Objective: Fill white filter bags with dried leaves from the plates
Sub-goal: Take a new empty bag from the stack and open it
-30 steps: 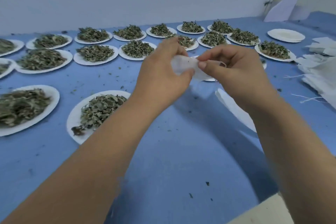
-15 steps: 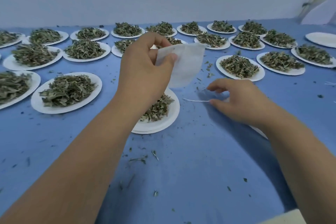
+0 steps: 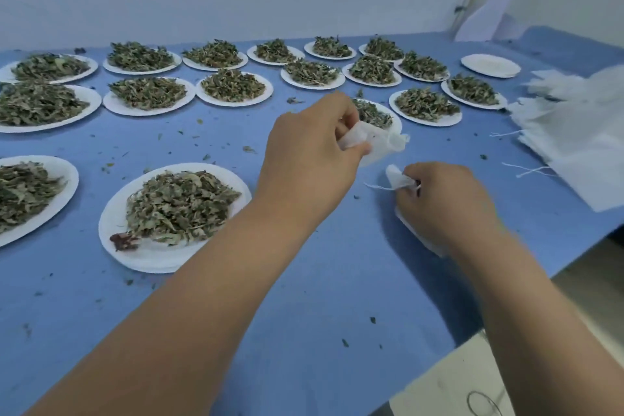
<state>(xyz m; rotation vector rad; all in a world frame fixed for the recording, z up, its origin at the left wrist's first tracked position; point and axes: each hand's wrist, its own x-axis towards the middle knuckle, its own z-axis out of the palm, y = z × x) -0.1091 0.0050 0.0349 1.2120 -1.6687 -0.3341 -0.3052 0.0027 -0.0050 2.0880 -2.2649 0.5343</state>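
Where the blue cloth-covered table (image 3: 304,314) begins at the left, round white paper plates (image 3: 135,111) stand in rows, each heaped with dry, curled, grey-green leaves (image 3: 148,91). The nearest plate (image 3: 152,257) carries a broad crumbly heap (image 3: 182,203) with a dark reddish bit at its edge. Loose leaf crumbs (image 3: 206,156) speckle the cloth. Right of that plate the left hand (image 3: 310,159) is raised, thumb and curled fingers pinching a thin, crumpled white filter bag (image 3: 374,142), which hangs in front of a further plate (image 3: 398,123). Lower, just to the right, the right hand (image 3: 445,199) curls its fingers round the puckered corner of a second bag (image 3: 396,177), a thin white string (image 3: 374,186) trailing leftward. Farthest right lies a loose pile of flat white bags (image 3: 580,145), with an empty plate (image 3: 491,65) beyond it.
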